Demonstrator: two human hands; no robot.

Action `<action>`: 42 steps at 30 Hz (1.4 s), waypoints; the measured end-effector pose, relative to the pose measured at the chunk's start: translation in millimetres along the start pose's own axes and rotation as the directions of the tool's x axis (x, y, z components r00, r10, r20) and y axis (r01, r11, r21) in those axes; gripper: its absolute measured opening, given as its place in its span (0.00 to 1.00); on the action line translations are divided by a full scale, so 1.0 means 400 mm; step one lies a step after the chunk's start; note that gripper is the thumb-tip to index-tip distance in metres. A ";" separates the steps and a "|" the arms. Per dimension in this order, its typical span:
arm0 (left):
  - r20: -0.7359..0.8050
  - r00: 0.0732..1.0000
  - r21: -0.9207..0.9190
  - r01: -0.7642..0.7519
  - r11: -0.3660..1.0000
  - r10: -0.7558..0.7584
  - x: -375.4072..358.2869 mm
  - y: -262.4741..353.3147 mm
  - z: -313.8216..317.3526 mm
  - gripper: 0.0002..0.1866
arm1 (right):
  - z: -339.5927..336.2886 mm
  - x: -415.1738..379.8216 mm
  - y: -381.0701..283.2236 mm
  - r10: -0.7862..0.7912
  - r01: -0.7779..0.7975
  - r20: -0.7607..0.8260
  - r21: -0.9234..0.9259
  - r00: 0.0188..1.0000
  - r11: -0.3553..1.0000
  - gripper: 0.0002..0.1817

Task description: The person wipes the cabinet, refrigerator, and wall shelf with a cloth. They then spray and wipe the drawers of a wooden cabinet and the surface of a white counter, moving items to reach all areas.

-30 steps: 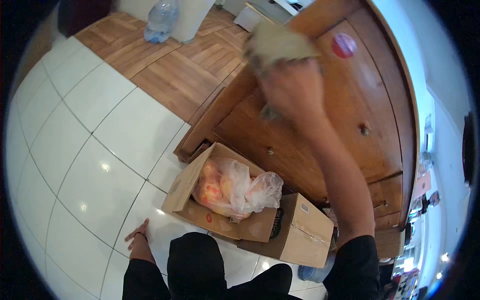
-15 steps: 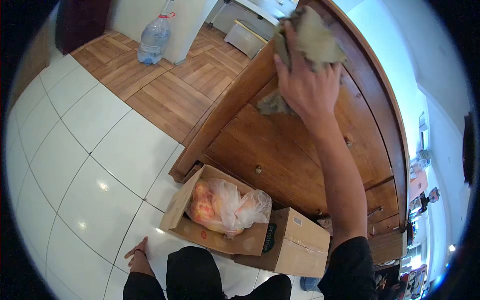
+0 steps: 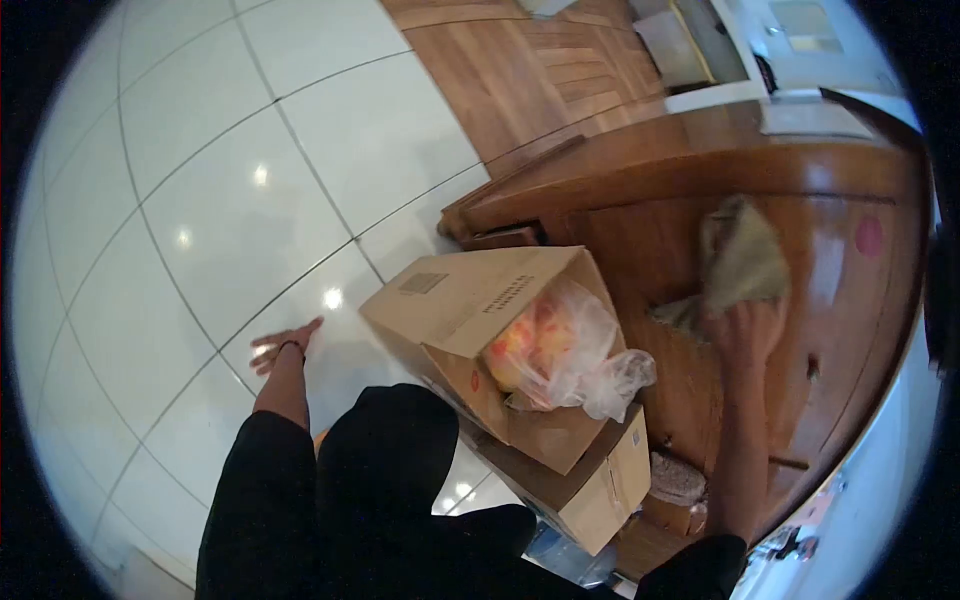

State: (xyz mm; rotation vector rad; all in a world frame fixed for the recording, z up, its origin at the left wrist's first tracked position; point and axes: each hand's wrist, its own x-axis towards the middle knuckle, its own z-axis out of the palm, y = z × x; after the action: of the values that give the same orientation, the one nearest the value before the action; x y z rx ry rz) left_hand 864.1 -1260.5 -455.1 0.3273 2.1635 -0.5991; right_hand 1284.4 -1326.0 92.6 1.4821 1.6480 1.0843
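My right hand [image 3: 745,325] presses a grey-green cleaning cloth [image 3: 742,255] against the front of a brown wooden dresser [image 3: 630,235]. The cloth is bunched above the fingers, and one loose corner hangs out to the left. Out to the left, over the white tiled floor, my left hand [image 3: 285,345] is held with its fingers spread and nothing in it. A dark band circles that wrist.
Between me and the dresser, an open cardboard box [image 3: 480,290] holds a clear plastic bag of red and yellow fruit [image 3: 555,345]. A second carton [image 3: 610,485] stands beside it, near a bluish plastic bottle [image 3: 570,555]. Wood-patterned flooring [image 3: 540,65] begins beyond the white tiles [image 3: 210,200].
The view has turned and tilted. My right hand and cloth have come down from the dresser's upper edge onto its front. My left hand stays out to the side, fingers spread.
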 end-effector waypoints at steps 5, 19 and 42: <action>-0.008 0.999 0.045 -0.040 0.998 0.041 -0.016 -0.004 -0.010 0.88 | -0.047 0.228 -0.079 0.124 -0.124 -0.065 0.006 0.990 0.992 0.27; 0.023 0.998 0.020 -0.054 0.998 0.053 -0.023 -0.005 -0.023 0.90 | -0.010 0.149 -0.187 -0.436 0.355 0.248 0.310 0.865 0.882 0.20; 0.121 0.977 0.372 -0.208 0.905 0.176 0.028 -0.005 -0.001 0.72 | -0.128 -0.068 0.004 0.128 -0.126 0.181 -0.024 0.975 0.992 0.29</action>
State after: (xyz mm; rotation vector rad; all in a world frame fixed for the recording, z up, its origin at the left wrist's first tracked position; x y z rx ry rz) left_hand 856.1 -1261.6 -463.1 0.7053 1.8950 -0.9053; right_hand 1243.5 -1360.3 115.0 1.6456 1.4344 0.9915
